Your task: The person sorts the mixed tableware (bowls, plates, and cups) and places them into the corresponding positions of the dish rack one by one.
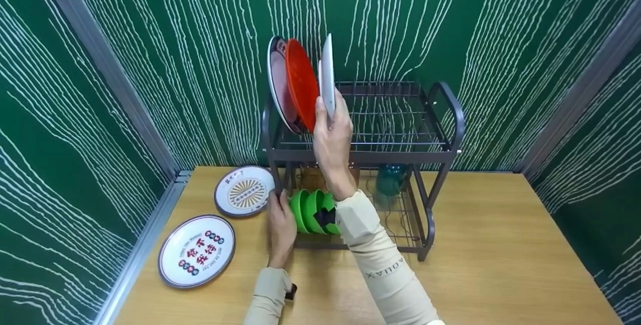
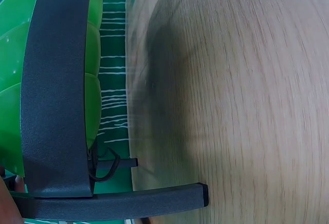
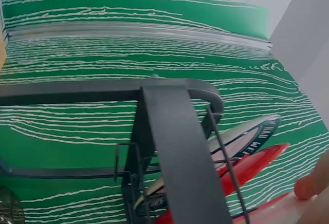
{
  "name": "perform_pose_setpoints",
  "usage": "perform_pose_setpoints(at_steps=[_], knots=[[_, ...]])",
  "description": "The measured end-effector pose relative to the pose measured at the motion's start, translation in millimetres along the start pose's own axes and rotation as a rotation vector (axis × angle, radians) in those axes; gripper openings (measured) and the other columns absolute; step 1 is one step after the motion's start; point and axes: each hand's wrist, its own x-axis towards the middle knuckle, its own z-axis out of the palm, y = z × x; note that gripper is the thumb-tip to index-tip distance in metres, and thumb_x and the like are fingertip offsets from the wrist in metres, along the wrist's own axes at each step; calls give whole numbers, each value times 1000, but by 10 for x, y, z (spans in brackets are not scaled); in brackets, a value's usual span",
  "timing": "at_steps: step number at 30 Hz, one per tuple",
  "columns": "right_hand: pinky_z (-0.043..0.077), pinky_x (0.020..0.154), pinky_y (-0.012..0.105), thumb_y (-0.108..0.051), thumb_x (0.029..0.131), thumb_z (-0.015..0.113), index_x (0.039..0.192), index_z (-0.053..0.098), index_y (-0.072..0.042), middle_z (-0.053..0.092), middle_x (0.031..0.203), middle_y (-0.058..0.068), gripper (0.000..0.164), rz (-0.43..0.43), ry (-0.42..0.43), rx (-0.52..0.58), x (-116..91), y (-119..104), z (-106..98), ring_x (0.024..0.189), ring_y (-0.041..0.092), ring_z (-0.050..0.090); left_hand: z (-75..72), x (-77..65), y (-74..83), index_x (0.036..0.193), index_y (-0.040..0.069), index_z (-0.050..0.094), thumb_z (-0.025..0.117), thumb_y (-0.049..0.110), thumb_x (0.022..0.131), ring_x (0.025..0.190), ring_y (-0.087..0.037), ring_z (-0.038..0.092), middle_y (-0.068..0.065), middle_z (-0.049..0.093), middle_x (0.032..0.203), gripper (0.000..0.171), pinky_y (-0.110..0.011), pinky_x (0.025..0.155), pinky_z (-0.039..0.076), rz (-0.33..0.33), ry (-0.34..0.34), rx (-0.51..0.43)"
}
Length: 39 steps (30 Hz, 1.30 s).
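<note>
My right hand (image 1: 334,137) pinches a white plate (image 1: 328,72) near its lower edge and holds it on edge over the upper tier of the dark metal dish rack (image 1: 395,155). Left of it, a red plate (image 1: 302,84) and a dark-rimmed patterned plate (image 1: 277,74) stand upright in that tier. Low at the rack's front left post, my left hand (image 1: 282,227) grips the frame, with only a bit of finger (image 2: 7,203) showing in the left wrist view. Several green bowls (image 1: 306,212) stand on the lower tier beside it.
Two white plates with dark rims lie flat on the wooden table: a sunburst-patterned plate (image 1: 245,192) and a plate with red lettering (image 1: 197,251). A teal glass (image 1: 391,180) and a brown glass (image 1: 313,179) sit on the lower tier. Green walls (image 1: 215,64) stand around the table.
</note>
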Motion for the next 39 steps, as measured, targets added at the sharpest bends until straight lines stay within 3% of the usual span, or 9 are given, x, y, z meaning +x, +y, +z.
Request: perform_pose_setpoints(at_steps=[5, 9, 14, 23, 30, 39], knots=[[44, 97, 29, -23, 100, 48, 141, 41, -11, 51, 133, 6, 44, -14, -89, -50, 68, 95, -1, 113, 14, 54, -2, -13, -15, 108, 9, 50, 35, 28, 104, 82, -18, 51, -5, 51, 90, 25, -35, 71, 45, -14, 5, 10], [45, 96, 32, -20, 100, 46, 143, 38, -13, 49, 137, 6, 45, -27, -167, -111, 112, 108, 2, 115, 15, 53, 5, -11, -30, 104, 6, 49, 36, 24, 104, 81, -20, 50, -7, 51, 87, 23, -35, 71, 44, 29, 19, 15], [47, 95, 32, -21, 101, 45, 142, 41, -12, 51, 133, 6, 42, -22, -197, -203, 149, 128, -2, 111, 14, 54, 10, -3, -30, 103, 6, 50, 36, 22, 104, 80, -19, 50, -7, 51, 87, 21, -34, 70, 43, 61, 22, 8], [49, 92, 31, -26, 102, 42, 142, 40, -16, 50, 134, 3, 42, -31, -276, -334, 158, 135, -26, 108, 14, 55, 0, 16, 1, 106, 6, 50, 37, 23, 103, 80, -19, 50, -6, 51, 87, 21, -35, 68, 45, 47, 22, -16], [45, 97, 32, -28, 102, 40, 146, 34, -18, 46, 139, 2, 45, -29, -338, -329, 145, 163, -71, 113, 15, 52, -10, 7, -22, 109, 6, 51, 36, 23, 104, 83, -19, 52, -8, 53, 91, 23, -37, 71, 46, 27, 21, -31], [45, 96, 27, -37, 100, 43, 145, 32, -17, 46, 139, -1, 51, -35, -342, -313, 138, 197, -118, 115, 11, 51, 12, 5, -16, 110, 4, 52, 36, 24, 104, 87, -18, 53, -10, 55, 94, 26, -36, 75, 45, 18, 7, -54]])
